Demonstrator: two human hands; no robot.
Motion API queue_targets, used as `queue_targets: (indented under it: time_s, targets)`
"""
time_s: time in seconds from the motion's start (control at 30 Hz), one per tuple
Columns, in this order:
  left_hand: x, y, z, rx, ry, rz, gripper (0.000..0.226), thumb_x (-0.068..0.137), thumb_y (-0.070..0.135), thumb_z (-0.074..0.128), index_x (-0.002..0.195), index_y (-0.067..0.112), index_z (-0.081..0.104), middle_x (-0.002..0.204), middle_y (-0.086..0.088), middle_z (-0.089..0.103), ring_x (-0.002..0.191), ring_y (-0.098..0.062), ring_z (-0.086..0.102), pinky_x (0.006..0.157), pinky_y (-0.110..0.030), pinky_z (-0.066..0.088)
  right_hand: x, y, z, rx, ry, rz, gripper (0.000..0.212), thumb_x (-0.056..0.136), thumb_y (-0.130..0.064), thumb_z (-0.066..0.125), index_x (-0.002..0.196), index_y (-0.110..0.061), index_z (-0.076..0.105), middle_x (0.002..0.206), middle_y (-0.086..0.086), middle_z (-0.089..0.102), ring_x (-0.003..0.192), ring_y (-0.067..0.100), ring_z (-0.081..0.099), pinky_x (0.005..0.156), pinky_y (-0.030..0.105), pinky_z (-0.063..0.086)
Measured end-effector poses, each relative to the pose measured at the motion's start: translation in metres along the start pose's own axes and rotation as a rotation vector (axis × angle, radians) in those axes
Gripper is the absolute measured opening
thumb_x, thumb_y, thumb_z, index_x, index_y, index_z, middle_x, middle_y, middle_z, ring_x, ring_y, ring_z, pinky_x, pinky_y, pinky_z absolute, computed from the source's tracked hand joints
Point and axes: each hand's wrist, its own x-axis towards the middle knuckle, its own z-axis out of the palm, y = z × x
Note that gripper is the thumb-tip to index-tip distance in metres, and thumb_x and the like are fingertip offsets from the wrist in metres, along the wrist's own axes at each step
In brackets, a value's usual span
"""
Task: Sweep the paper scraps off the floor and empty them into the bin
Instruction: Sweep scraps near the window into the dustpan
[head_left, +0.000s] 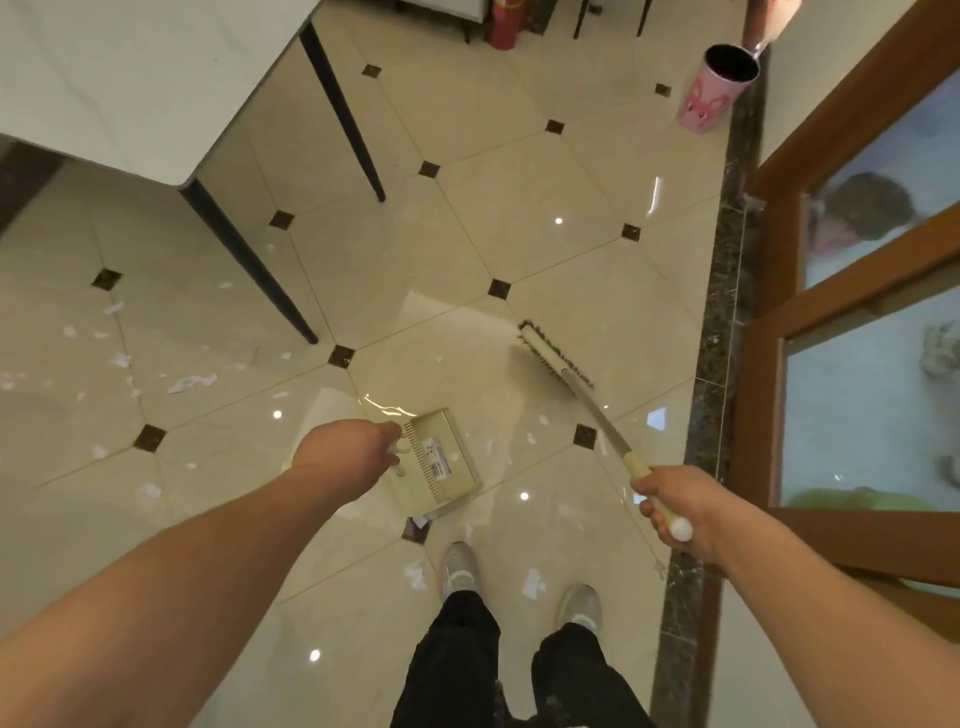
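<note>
Cream plastic: one dustpan (441, 462), toothed comb edge and a label on its upper face, just ahead of the left hand.
Left hand (353, 449): fingers curled round the dustpan's upright handle; exact grip partly hidden by the hand itself.
Right hand (670, 501): fingers wrapped round the pale grip of one broom (582, 395), near the handle's rounded top end.
Broom head: dark bristles, on the floor well ahead of the right hand, between the two hands' lines and nearer the right.
Paper scraps (192, 383): white, many, too small and scattered for an exact count; densest cluster on the floor to the left of the left hand; a few between the hands and near the feet.
Bin (717, 88): one, pink with a rabbit face, dark open mouth, far ahead of the right hand beside the dark floor border.
Shoes (460, 566): two, grey, below the hands.
Table (130, 78): one, pale top, three dark legs visible, ahead of the left hand.
Floor (519, 208): glossy cream tile with small dark diamond insets.
Door (857, 291): wood-framed glass panels, right of the right hand.
</note>
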Motion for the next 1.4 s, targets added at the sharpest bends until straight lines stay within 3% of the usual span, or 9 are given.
queue_targets:
  time_s: [0.13, 0.23, 0.4, 0.53, 0.73, 1.0, 1.1, 1.27, 1.4]
  targets:
    - [0.004, 0.017, 0.005, 0.056, 0.019, 0.078, 0.033, 0.100, 0.046, 0.050, 0.130, 0.032, 0.053, 0.101, 0.003, 0.066, 0.090, -0.021, 0.064, 0.064, -0.028, 0.043, 0.035, 0.022, -0.022, 0.128, 0.119, 0.074, 0.023, 0.098, -0.014, 0.059, 0.121, -0.011, 0.055, 0.078, 0.010, 0.054, 0.051, 0.014, 0.047, 0.036, 0.019, 0.043]
    - [0.010, 0.035, 0.011, 0.041, 0.017, 0.102, 0.033, 0.100, 0.046, 0.051, 0.129, 0.031, 0.055, 0.102, 0.002, 0.067, 0.089, -0.022, 0.064, 0.068, -0.030, 0.049, 0.057, 0.038, -0.028, 0.212, 0.145, 0.133, 0.020, 0.098, -0.013, 0.057, 0.118, -0.012, 0.056, 0.076, 0.010, 0.055, 0.039, 0.011, 0.050, 0.037, 0.020, 0.047]
    - [0.019, 0.071, 0.013, -0.047, 0.071, 0.081, 0.037, 0.099, 0.048, 0.055, 0.132, 0.031, 0.057, 0.109, 0.002, 0.070, 0.095, -0.023, 0.066, 0.070, -0.029, 0.047, 0.038, 0.076, 0.002, 0.129, 0.021, 0.209, 0.010, 0.096, -0.009, 0.056, 0.106, -0.012, 0.056, 0.074, 0.009, 0.058, 0.040, 0.010, 0.052, 0.041, 0.020, 0.048]
    - [0.028, 0.101, 0.009, -0.016, 0.063, 0.126, 0.033, 0.099, 0.048, 0.053, 0.125, 0.029, 0.058, 0.090, 0.004, 0.065, 0.079, -0.022, 0.062, 0.064, -0.030, 0.048, -0.005, 0.109, 0.001, 0.106, -0.119, 0.190, 0.011, 0.095, -0.007, 0.055, 0.105, -0.005, 0.059, 0.072, 0.012, 0.057, 0.047, 0.014, 0.050, 0.041, 0.020, 0.043]
    - [0.023, 0.145, 0.003, 0.037, 0.051, 0.149, 0.032, 0.098, 0.044, 0.055, 0.126, 0.027, 0.058, 0.097, -0.001, 0.070, 0.087, -0.024, 0.066, 0.069, -0.033, 0.054, -0.017, 0.137, -0.103, 0.410, -0.167, 0.144, 0.026, 0.092, -0.012, 0.064, 0.118, -0.007, 0.058, 0.060, 0.008, 0.055, 0.036, 0.009, 0.041, 0.033, 0.016, 0.038]
    - [-0.009, 0.207, 0.017, 0.132, 0.040, 0.201, 0.027, 0.098, 0.045, 0.052, 0.118, 0.028, 0.058, 0.092, 0.001, 0.068, 0.082, -0.024, 0.065, 0.067, -0.036, 0.055, -0.008, 0.210, -0.182, 0.361, 0.086, 0.076, 0.019, 0.096, -0.007, 0.057, 0.115, -0.004, 0.058, 0.067, 0.010, 0.055, 0.037, 0.011, 0.047, 0.037, 0.016, 0.040]
    - [-0.018, 0.229, 0.027, 0.137, 0.032, 0.198, 0.025, 0.099, 0.047, 0.051, 0.116, 0.031, 0.059, 0.088, 0.004, 0.067, 0.077, -0.021, 0.063, 0.064, -0.033, 0.053, 0.008, 0.231, -0.185, 0.374, 0.119, 0.120, 0.020, 0.096, -0.005, 0.055, 0.115, -0.006, 0.059, 0.076, 0.012, 0.059, 0.048, 0.013, 0.052, 0.038, 0.017, 0.045]
    - [-0.031, 0.260, 0.045, 0.127, 0.025, 0.207, 0.021, 0.098, 0.047, 0.053, 0.110, 0.030, 0.060, 0.082, 0.005, 0.064, 0.073, -0.019, 0.062, 0.061, -0.032, 0.054, -0.007, 0.256, -0.142, 0.401, -0.064, 0.211, 0.014, 0.095, -0.005, 0.054, 0.107, -0.010, 0.060, 0.089, 0.013, 0.062, 0.059, 0.014, 0.056, 0.046, 0.023, 0.051]
    - [-0.035, 0.275, 0.051, 0.094, 0.030, 0.198, 0.021, 0.097, 0.045, 0.056, 0.111, 0.031, 0.061, 0.083, 0.005, 0.065, 0.076, -0.021, 0.063, 0.063, -0.033, 0.055, -0.036, 0.268, -0.125, 0.388, -0.197, 0.164, 0.014, 0.093, -0.009, 0.057, 0.108, -0.009, 0.060, 0.081, 0.011, 0.061, 0.054, 0.011, 0.054, 0.053, 0.025, 0.048]
